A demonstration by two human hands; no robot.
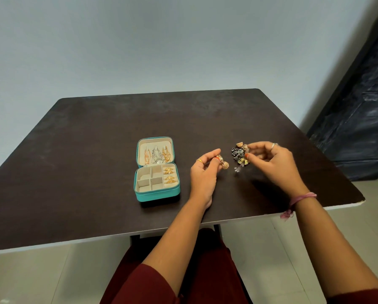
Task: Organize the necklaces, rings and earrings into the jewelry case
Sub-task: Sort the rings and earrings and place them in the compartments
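Open case [157, 170] near the middle of the table [74, 150], lid toward the far edge; necklaces [157, 154] hang in the lid, rings [169, 177] fill the right-hand slots, and the other compartments look vacant. Left hand [202, 174] pinches a gold earring [224, 164] between thumb and forefinger. Right hand [273, 160], fingers curled, reaches into the earring pile [240, 155] toward the right edge; what it grips cannot be told. Earrings are probably light, rigid and snag-prone: lift each by its top or hook, not its dangling bell.
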